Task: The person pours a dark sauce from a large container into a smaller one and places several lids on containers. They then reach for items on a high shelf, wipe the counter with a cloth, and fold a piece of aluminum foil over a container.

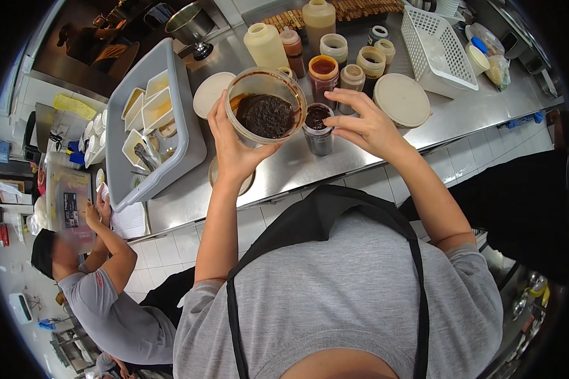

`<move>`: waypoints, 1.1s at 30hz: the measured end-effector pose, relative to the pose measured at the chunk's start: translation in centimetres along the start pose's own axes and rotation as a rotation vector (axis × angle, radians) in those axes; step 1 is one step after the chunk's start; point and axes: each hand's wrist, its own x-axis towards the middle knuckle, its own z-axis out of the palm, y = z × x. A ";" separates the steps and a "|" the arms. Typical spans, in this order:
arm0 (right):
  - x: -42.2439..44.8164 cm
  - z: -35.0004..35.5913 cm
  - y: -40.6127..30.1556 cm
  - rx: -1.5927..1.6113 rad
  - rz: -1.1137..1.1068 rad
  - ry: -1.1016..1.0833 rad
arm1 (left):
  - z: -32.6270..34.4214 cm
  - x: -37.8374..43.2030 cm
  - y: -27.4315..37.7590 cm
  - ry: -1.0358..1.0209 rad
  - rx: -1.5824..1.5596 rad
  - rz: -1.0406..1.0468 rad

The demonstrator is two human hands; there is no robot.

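Note:
My left hand (237,151) grips a round clear plastic tub (299,113), tilted so its inside shows. A thick, lumpy dark brown sauce (268,116) lies in it, and streaks coat the wall. Just right of the tub stands an open squeeze bottle (318,139), upright, with dark sauce up near its mouth. Beside that mouth is my right hand (367,124), fingers apart and holding nothing. Whether its fingertips touch the bottle's rim I cannot tell. Behind stand an open bottle of red-orange sauce (323,78) and a bottle with a beige top (352,78).
Several more bottles (320,23) crowd the steel counter (284,182). Left is a grey bus tub (189,137) with white containers and utensils; right, a white plastic basket (455,76). Round lids (401,99) lie about. A co-worker (109,303) stands at the left, hands over the counter.

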 end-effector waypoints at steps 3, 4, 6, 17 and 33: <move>0.2 -0.1 0.2 0.016 -0.029 -0.006 | 0.0 -0.2 0.0 0.026 -0.052 -0.010; 0.3 -0.1 0.3 0.018 -0.033 -0.014 | 0.0 -0.3 -0.1 0.028 -0.051 -0.011; 0.2 -0.2 0.1 0.016 -0.033 -0.006 | 0.0 -0.5 -0.2 0.021 -0.040 -0.001; -11.8 -7.6 13.0 -0.108 0.818 0.563 | 4.0 -6.7 -2.9 0.218 -0.287 -0.350; -16.5 -4.2 19.3 -0.370 0.818 0.080 | 0.5 -12.3 -6.3 0.323 0.190 -0.427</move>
